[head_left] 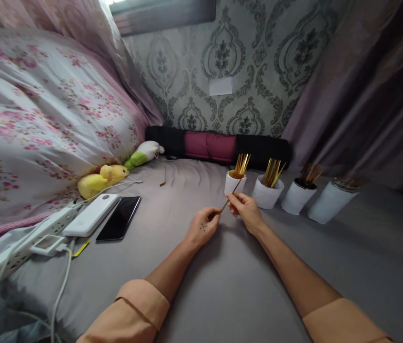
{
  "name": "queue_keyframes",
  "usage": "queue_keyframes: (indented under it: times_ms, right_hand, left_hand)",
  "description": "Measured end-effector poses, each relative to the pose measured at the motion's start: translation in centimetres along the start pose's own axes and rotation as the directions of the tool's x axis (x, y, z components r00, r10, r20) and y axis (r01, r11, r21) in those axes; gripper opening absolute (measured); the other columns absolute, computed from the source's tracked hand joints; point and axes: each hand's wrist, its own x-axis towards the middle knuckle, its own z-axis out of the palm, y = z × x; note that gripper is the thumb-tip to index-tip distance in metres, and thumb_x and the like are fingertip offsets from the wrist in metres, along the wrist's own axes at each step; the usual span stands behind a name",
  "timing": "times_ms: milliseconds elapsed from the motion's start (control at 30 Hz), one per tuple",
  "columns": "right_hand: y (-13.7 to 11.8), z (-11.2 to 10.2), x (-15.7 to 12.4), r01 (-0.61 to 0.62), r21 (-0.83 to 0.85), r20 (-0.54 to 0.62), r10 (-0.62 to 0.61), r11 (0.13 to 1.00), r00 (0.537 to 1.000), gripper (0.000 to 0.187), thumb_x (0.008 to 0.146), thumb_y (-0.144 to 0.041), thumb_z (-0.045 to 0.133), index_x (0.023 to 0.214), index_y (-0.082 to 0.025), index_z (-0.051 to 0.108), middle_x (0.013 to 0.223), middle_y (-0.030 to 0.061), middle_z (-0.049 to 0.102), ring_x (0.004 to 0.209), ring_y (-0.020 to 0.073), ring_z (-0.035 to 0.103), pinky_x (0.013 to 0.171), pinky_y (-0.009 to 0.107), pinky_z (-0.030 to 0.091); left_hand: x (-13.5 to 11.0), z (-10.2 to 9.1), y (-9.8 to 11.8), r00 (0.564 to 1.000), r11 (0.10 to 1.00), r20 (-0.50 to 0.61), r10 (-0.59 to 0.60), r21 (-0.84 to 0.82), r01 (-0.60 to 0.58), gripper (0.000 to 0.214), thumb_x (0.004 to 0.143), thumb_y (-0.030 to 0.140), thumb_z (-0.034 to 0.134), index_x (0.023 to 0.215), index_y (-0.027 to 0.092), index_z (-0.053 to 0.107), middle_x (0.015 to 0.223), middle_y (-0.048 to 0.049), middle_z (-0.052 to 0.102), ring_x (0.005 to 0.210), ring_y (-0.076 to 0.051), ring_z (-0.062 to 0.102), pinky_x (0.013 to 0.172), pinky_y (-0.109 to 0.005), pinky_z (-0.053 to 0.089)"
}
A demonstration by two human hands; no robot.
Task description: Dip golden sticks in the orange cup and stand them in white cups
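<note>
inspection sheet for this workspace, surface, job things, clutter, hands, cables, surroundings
Surface: rumpled grey cloth
Job's things: thin brown strip, held; four white cylindrical containers, the two leftmost holding shiny gold strips
Clutter: white rectangular power bank, black glossy phone, yellow plush duck, green and white plush toy
Hands: left hand grips the brown strip's lower part; right hand pinches higher up
Cables: white cable connected to white square adapter
Surroundings: grey patterned wall, mauve curtain

Peach sleeves (123, 319), wide left cuff (146, 297), small dark dots (203, 227) on left hand (205, 223)
</note>
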Motion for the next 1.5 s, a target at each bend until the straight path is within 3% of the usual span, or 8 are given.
queue_keyframes:
  times_ms: [333, 700, 1067, 1500]
  right_hand:
    - [0.0, -0.3, 0.1, 0.031, -0.034, 0.01, -0.031, 0.999, 0.999, 0.033, 0.069, -0.046, 0.056, 0.08, -0.015, 0.059, 0.059, -0.0016, 0.053, 0.042, 0.0057, 0.042, 0.036, 0.018, 0.03]
    - [0.2, -0.5, 0.2, 0.04, -0.044, -0.013, -0.041, 0.998, 0.999, 0.032, 0.069, -0.044, 0.056, 0.08, -0.014, 0.059, 0.057, -0.0021, 0.05, 0.041, 0.0054, 0.041, 0.035, 0.017, 0.029]
    - [0.1, -0.6, 0.1, 0.053, -0.076, -0.028, -0.056, 0.996, 0.998, 0.027, 0.071, -0.041, 0.055, 0.077, -0.015, 0.059, 0.054, -0.0033, 0.048, 0.04, 0.0056, 0.04, 0.035, 0.018, 0.028]
    - [-0.1, -0.9, 0.2, 0.077, -0.076, -0.071, -0.082, 0.994, 0.994, 0.029, 0.07, -0.042, 0.055, 0.08, -0.015, 0.059, 0.055, -0.003, 0.049, 0.04, 0.0057, 0.04, 0.036, 0.018, 0.029]
  left_hand:
    - [0.1, -0.1, 1.6, 0.951, 0.911, 0.153, -0.268, -0.282, 0.301, 0.03, 0.068, 0.02, 0.051, 0.095, 0.009, 0.056, 0.069, -0.0034, 0.059, 0.048, -0.007, 0.047, 0.043, -0.019, 0.036]
    - [0.1, 0.0, 0.4, 0.927, 0.746, 0.274, -0.257, -0.553, 0.37, 0.036, 0.064, 0.02, 0.06, 0.097, 0.009, 0.052, 0.071, -0.0053, 0.06, 0.045, -0.005, 0.047, 0.041, -0.018, 0.034]
    - [0.3, -0.5, 1.4, 0.876, 0.559, 0.32, -0.361, -0.677, 0.478, 0.031, 0.062, 0.013, 0.06, 0.091, 0.008, 0.053, 0.069, -0.0073, 0.059, 0.049, -0.007, 0.049, 0.044, -0.02, 0.033]
    - [0.4, -0.5, 1.0, 0.864, 0.507, 0.318, -0.39, -0.709, 0.49, 0.024, 0.064, 0.009, 0.058, 0.088, 0.008, 0.054, 0.067, -0.0081, 0.06, 0.051, -0.008, 0.05, 0.047, -0.019, 0.035]
